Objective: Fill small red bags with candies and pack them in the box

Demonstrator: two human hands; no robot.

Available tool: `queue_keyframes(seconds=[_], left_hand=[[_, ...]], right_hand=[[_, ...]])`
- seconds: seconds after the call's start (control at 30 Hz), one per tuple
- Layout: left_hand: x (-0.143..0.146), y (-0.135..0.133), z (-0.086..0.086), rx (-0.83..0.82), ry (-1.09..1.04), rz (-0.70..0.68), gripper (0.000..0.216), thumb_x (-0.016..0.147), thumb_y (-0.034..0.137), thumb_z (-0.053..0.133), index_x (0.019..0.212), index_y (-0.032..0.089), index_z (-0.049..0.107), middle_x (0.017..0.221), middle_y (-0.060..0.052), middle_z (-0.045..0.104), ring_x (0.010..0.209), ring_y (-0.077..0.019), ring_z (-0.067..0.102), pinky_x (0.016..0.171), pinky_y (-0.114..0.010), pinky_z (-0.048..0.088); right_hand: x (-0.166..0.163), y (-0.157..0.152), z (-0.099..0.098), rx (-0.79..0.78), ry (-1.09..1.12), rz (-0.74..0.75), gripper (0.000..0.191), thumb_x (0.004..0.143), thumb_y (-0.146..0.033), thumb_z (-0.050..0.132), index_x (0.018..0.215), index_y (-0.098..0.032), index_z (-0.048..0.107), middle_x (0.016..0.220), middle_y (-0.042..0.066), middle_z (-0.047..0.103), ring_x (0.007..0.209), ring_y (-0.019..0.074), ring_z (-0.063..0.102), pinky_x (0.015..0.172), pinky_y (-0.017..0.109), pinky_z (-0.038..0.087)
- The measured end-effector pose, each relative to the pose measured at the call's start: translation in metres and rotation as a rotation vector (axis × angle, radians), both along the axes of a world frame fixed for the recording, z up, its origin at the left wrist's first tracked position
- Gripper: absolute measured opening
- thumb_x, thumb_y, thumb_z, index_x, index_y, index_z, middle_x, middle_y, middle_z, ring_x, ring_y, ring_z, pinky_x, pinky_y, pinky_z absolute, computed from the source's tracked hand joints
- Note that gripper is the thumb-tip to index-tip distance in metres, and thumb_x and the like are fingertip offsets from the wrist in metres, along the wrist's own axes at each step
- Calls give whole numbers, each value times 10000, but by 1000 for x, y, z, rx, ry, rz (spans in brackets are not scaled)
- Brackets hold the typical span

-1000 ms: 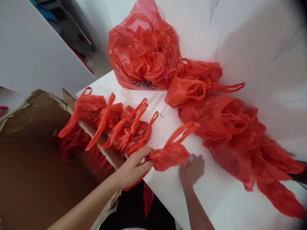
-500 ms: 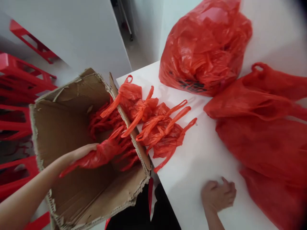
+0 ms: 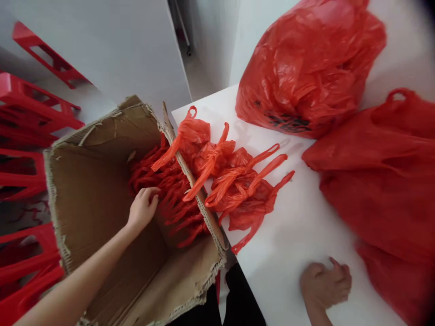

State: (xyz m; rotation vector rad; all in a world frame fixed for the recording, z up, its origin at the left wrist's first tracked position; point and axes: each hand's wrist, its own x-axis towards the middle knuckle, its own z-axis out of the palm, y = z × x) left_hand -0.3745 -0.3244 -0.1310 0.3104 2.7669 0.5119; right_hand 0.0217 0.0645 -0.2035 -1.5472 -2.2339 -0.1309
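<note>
Inside a torn-edged cardboard box (image 3: 91, 194), my left hand (image 3: 144, 206) is at the near side of a heap of knotted red plastic bags (image 3: 170, 194). Its fingers are curled with the thumb close by; the fingertips meet the bags, and whether a bag is pinched there is hidden. More tied red bags (image 3: 241, 181) lie on the white table (image 3: 282, 235) beside the box, some handles hanging over its rim. My right hand (image 3: 328, 283) rests on the tabletop, loosely closed, with nothing visible in it.
A big full red bag (image 3: 309, 77) with black print stands on the far part of the table. Flat red bags (image 3: 380, 199) are spread at the right. Red plastic stools (image 3: 30, 99) stand left of the box, and a white panel (image 3: 102, 45) is behind it.
The red bag that lay across my left hand and wrist is now down among the heap in the box. My left hand has moved right and slightly up in view. The right hand stays on the table.
</note>
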Motion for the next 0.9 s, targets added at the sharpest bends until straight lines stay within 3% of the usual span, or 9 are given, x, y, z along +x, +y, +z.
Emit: queue_keyframes(seconds=[0.1, 0.2, 0.27, 0.37, 0.43, 0.53, 0.63, 0.77, 0.9], left_hand=[[49, 65, 54, 371, 239, -62, 109, 902, 260, 493, 962, 230, 579, 975, -54, 604, 952, -214, 598, 854, -353, 482], [96, 145, 90, 539, 122, -340, 122, 907, 237, 500, 952, 271, 608, 969, -62, 622, 952, -220, 595, 822, -364, 491], [119, 195, 91, 467, 10, -544, 223, 891, 327, 556, 1102, 274, 605, 1103, -93, 630, 1042, -260, 571, 886, -419, 471], [132, 249, 67, 251, -69, -522, 568, 795, 443, 671, 1296, 216, 532, 1313, -170, 546, 1177, -370, 492, 954, -547, 413], [130, 266, 53, 195, -122, -495, 458, 836, 350, 626, 1259, 181, 575, 1303, -184, 556, 1185, -381, 484, 957, -556, 408], [124, 267, 56, 232, -194, -547, 278, 893, 206, 505, 1122, 191, 663, 1151, -121, 658, 1091, -296, 562, 932, -443, 459], [118, 246, 84, 457, -482, -593, 259, 907, 242, 500, 1087, 217, 684, 1058, -56, 699, 967, -214, 624, 886, -335, 494], [106, 195, 127, 722, -1157, -409, 312, 852, 413, 604, 1082, 232, 713, 1025, -51, 719, 942, -233, 655, 861, -345, 510], [82, 125, 148, 729, -1382, -251, 376, 753, 518, 677, 947, 212, 775, 1061, -92, 711, 984, -292, 650, 923, -401, 479]], right_hand=[[-8, -5, 7, 1, 5, -17, 524, 755, -168, 499, 1275, -132, 554, 1383, 208, 495, 1268, 427, 447, 961, 643, 384], [-13, -8, 14, -2, 37, -25, 487, 784, -191, 489, 1260, -125, 564, 1378, 206, 493, 1279, 408, 438, 982, 631, 372], [-14, -10, 17, -10, 49, -30, 463, 797, -205, 482, 1244, -121, 572, 1372, 209, 494, 1281, 399, 434, 986, 623, 369], [-15, -11, 19, -29, 48, -37, 451, 814, -218, 480, 1249, -128, 560, 1380, 207, 483, 1296, 390, 418, 997, 616, 361], [-15, -11, 20, -36, 44, -42, 452, 825, -219, 484, 1264, -132, 546, 1390, 207, 474, 1309, 387, 405, 1008, 614, 352], [-15, -11, 20, -49, 48, -43, 453, 831, -218, 487, 1272, -129, 537, 1401, 214, 459, 1322, 391, 387, 1017, 617, 342], [-14, -9, 19, -62, 53, -48, 448, 833, -224, 485, 1269, -132, 534, 1411, 217, 446, 1331, 393, 374, 1016, 623, 340], [-12, -8, 19, -39, 27, -36, 432, 830, -236, 497, 1245, -128, 547, 1392, 212, 472, 1314, 393, 398, 1006, 604, 358], [-9, -9, 19, -24, 4, -19, 446, 811, -219, 514, 1246, -129, 551, 1386, 213, 482, 1297, 405, 419, 981, 596, 382]])
